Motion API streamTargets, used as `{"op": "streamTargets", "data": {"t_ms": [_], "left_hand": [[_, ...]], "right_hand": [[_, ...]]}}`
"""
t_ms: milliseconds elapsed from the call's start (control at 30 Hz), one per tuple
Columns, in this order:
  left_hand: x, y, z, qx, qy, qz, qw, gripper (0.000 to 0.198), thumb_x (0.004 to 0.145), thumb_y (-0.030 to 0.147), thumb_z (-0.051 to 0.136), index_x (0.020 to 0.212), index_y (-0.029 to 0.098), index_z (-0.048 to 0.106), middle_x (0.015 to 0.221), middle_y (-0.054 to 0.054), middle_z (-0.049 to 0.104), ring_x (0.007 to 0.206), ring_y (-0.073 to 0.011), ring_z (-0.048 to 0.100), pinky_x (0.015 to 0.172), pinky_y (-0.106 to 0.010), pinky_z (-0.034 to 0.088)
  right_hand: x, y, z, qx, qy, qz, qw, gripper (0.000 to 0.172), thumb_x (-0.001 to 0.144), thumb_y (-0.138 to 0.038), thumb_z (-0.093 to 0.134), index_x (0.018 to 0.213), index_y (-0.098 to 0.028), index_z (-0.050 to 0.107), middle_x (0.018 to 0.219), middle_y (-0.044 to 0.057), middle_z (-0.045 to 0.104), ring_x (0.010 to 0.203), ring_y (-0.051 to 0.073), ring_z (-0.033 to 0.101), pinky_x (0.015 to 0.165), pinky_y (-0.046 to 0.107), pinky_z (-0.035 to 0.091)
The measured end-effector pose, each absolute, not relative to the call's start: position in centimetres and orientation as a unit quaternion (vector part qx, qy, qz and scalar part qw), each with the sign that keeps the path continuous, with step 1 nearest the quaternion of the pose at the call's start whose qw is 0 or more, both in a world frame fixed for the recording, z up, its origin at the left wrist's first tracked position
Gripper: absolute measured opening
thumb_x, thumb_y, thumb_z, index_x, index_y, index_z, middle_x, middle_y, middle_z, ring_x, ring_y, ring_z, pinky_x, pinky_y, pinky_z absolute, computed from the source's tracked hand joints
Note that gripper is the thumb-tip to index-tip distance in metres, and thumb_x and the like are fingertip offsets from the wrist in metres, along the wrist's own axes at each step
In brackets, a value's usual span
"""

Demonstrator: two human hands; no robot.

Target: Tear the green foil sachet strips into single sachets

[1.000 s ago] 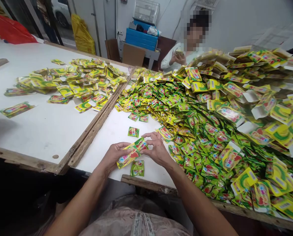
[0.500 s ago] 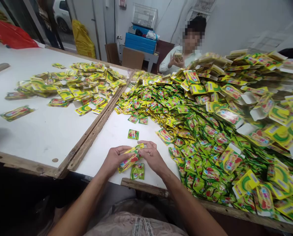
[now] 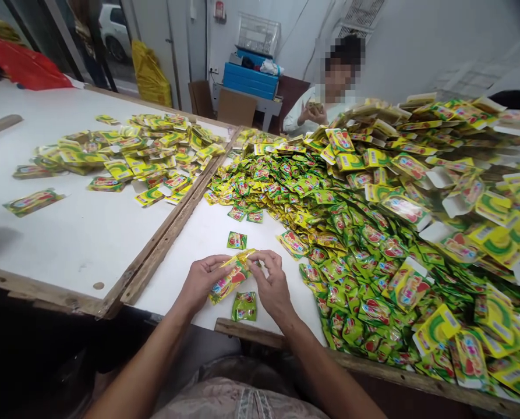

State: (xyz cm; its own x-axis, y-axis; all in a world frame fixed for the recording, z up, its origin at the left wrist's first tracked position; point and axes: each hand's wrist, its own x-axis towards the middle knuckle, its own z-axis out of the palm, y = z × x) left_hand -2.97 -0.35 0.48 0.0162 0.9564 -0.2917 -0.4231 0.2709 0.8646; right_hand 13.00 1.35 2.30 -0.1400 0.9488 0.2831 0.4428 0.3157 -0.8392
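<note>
My left hand (image 3: 202,281) grips a small yellow and green printed carton (image 3: 230,283) by its left side, thumb on the front face. At the carton's upper right end, the bent fingers and thumb of my right hand (image 3: 273,284) pinch the edge; a yellow flap or sachet edge shows there, and I cannot tell which. Just below the carton lies a green sachet (image 3: 244,306) on the white tabletop (image 3: 190,250). Another green sachet (image 3: 237,240) lies flat above my hands, with two more farther up.
A big heap of green and yellow sachets (image 3: 347,233) fills the right side, with yellow cartons (image 3: 410,282) piled on it. Left of a wooden strip (image 3: 172,227) lies a pile of filled-looking cartons (image 3: 128,145). Across the table, a person (image 3: 314,110) holds a small item.
My right hand has shifted slightly right and its fingers have curled more at the carton's upper end. The carton stays in my left hand, tilted a little differently.
</note>
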Motion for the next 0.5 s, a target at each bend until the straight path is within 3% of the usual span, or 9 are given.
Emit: {"op": "streamTargets", "data": {"t_ms": [167, 333, 500], "left_hand": [[-2.98, -0.50, 0.24, 0.301, 0.452, 0.518, 0.661, 0.040, 0.057, 0.034, 0.081, 0.090, 0.014, 0.069, 0.074, -0.005, 0.073, 0.066, -0.0182, 0.067, 0.063, -0.026, 0.051], [-3.26, -0.61, -0.07, 0.332, 0.449, 0.505, 0.658, 0.033, 0.061, 0.033, 0.078, 0.087, 0.014, 0.070, 0.075, -0.004, 0.073, 0.068, -0.0165, 0.066, 0.065, -0.024, 0.050], [-3.56, -0.68, -0.10, 0.348, 0.458, 0.495, 0.651, 0.035, 0.060, 0.036, 0.078, 0.086, 0.013, 0.070, 0.075, -0.005, 0.073, 0.066, -0.0174, 0.066, 0.064, -0.026, 0.050]], "right_hand": [[13.25, 1.62, 2.68, -0.538, -0.665, 0.285, 0.434, 0.010, 0.077, -0.027, 0.056, 0.084, -0.022, 0.062, 0.079, 0.002, 0.063, 0.070, 0.016, 0.055, 0.068, 0.029, 0.044], [12.87, 1.12, 2.76, -0.488, -0.703, 0.342, 0.388, 0.011, 0.076, -0.021, 0.052, 0.080, -0.022, 0.062, 0.082, 0.002, 0.068, 0.074, 0.017, 0.060, 0.071, 0.030, 0.046], [13.13, 0.88, 3.31, -0.488, -0.642, 0.505, 0.309, 0.016, 0.078, -0.029, 0.054, 0.092, -0.023, 0.054, 0.073, -0.002, 0.068, 0.062, 0.014, 0.059, 0.058, 0.025, 0.044]]}}
